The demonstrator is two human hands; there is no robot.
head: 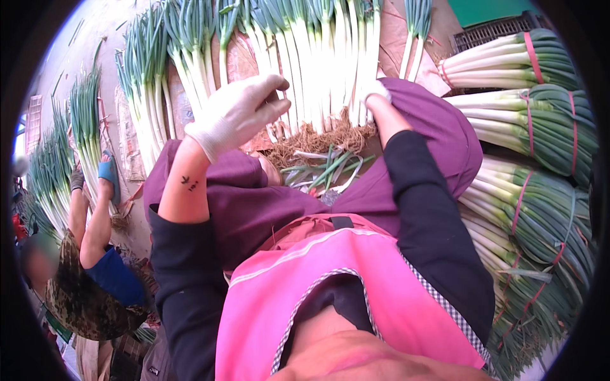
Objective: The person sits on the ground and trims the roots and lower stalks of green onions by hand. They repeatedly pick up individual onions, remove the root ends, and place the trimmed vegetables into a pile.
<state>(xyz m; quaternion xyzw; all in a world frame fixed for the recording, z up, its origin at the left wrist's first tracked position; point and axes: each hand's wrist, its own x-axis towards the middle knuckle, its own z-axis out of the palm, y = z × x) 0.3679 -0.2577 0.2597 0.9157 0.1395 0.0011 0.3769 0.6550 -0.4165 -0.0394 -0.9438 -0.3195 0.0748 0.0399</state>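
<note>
A wide row of long green onions lies before me, white stalks towards me and green leaves away. Their brown roots form a tangled fringe between my legs. My left hand, in a white knit glove, hovers over the left side of the row. Its thumb and forefinger are apart, with nothing seen between them. At the right edge of the row is my gloved right hand, beside my knee. Its fingers are mostly hidden, so its grip does not show. Loose leaf trimmings lie below the roots.
Banded bundles of green onions are stacked at my right, near a dark plastic crate. More loose onions lie to the left on brown paper. A co-worker sits at far left, a gloved hand by other onions.
</note>
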